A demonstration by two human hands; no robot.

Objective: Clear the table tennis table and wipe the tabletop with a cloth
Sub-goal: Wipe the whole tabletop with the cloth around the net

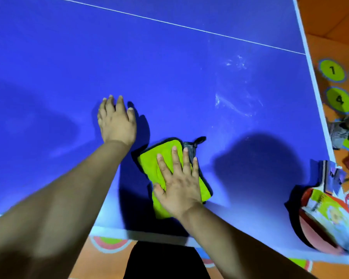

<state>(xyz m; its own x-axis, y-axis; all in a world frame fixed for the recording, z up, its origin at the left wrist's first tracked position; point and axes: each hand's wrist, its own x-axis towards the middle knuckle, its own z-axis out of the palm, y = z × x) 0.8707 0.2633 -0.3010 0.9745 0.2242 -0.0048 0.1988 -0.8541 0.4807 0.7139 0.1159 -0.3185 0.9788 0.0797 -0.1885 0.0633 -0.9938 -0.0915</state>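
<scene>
Near edge of blue table tennis table (169,67), centre: right hand (179,186) presses folded yellow-green microfibre cloth (149,168) flat, fingers straight. Left hand (116,121) flat, braced on table, holding nothing. Wiping step likely. Next: slide cloth toward white smudges (236,103) by right edge.

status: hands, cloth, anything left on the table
Right hand flat on green cloth, left hand flat on tabletop. White smears ahead right. Paddle and packet at near-right corner.
</scene>
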